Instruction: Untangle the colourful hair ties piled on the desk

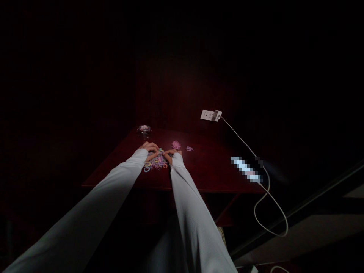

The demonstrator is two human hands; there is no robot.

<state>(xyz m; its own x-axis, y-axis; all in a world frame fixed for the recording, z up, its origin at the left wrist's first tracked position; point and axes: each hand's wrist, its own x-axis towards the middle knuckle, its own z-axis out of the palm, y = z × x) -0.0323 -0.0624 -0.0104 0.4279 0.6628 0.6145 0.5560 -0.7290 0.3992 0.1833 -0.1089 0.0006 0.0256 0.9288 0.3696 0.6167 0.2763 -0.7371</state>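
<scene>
On the dark red table lies a loose pile of small pastel bands and rings (pixel 156 163), with larger rings in blue, yellow and orange among them. My left hand (pixel 150 148) rests at the pile's upper left, its fingers bent and apart over the pieces. My right hand (pixel 171 153) comes in from the right, its fingertips at the pile's top edge close to my left fingers. Whether a small piece is between the right fingertips is too small to tell. Beyond my right hand sit a pink heap (pixel 176 145) and a smaller purple heap (pixel 189 148).
A round clear container (pixel 144 129) stands at the table's back left. A blurred bright device (pixel 246 169) lies at the right edge of the table (pixel 216 178). Its white cable (pixel 240 137) loops past the edge and runs up to a wall socket (pixel 209 115).
</scene>
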